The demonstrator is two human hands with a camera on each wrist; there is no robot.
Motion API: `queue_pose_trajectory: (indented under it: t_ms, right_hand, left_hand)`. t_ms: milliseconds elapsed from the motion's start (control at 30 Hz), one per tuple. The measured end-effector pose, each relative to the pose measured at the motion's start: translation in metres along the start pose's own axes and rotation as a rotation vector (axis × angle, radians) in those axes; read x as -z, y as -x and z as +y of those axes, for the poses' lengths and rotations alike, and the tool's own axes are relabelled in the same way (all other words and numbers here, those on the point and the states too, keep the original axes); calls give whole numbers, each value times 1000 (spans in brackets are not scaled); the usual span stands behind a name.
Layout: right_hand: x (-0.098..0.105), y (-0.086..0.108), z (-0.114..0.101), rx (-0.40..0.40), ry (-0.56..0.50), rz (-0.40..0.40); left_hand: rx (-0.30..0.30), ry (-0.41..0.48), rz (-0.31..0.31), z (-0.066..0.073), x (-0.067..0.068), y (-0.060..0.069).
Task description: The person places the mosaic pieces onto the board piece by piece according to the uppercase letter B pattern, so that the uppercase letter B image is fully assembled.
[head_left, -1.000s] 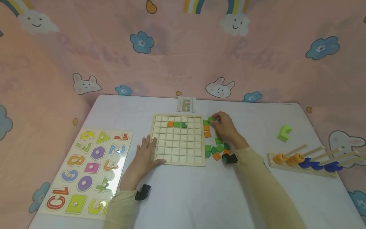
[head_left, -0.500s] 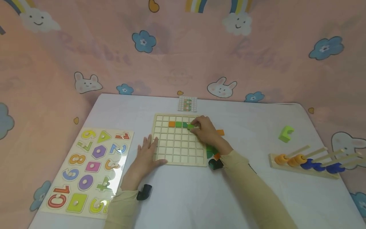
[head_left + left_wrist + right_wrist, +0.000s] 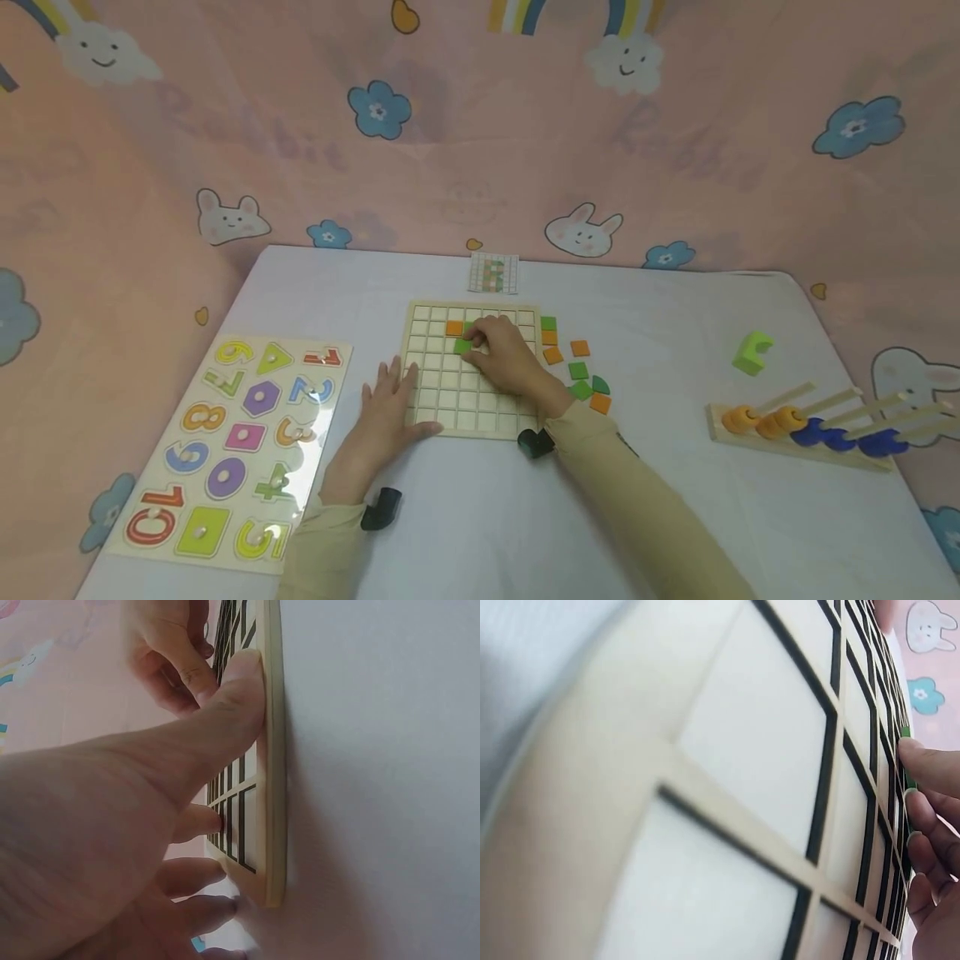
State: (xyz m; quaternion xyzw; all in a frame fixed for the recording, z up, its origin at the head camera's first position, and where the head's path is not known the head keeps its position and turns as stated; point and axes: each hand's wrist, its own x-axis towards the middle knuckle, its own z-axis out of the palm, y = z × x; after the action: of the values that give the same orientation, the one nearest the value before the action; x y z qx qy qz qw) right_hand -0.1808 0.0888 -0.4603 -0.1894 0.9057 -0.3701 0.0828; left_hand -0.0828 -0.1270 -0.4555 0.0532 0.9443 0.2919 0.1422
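Observation:
A wooden grid board [image 3: 472, 408] lies mid-table. My left hand [image 3: 378, 421] rests on its left side with fingers spread, and in the left wrist view the thumb [image 3: 240, 682] lies over the board's edge. Over the upper part of the grid, my right hand [image 3: 501, 354] pinches a green square tile [image 3: 462, 346] between thumb and fingertips. That tile [image 3: 909, 761] is partly hidden by the fingers in the right wrist view. An orange square tile [image 3: 454, 327] sits in the second row. Just right of it a green tile shows partly; the hand covers cells beyond.
Several loose green and orange tiles, including an orange one [image 3: 580, 347], lie right of the board. A small pattern card [image 3: 493, 273] lies behind it. At left is a number puzzle board [image 3: 247, 408]; at right, a bead counter [image 3: 795, 433] and a green block [image 3: 752, 352].
My right hand has carried a green square tile from the loose tiles leftward across the board, down to the row below the orange tile. My left hand has stayed in place.

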Motion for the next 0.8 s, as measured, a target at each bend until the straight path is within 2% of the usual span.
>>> queue_pose_trajectory:
  t_ms: [167, 433, 800]
  right_hand:
    - [-4, -3, -2, 30, -7, 33]
    - [-7, -6, -8, -25, -43, 48]
    - [-8, -7, -4, 31, -7, 72]
  left_hand:
    - [4, -2, -3, 1, 1, 1]
    - [8, 4, -14, 1, -1, -1]
    - [2, -4, -7, 0, -1, 0]
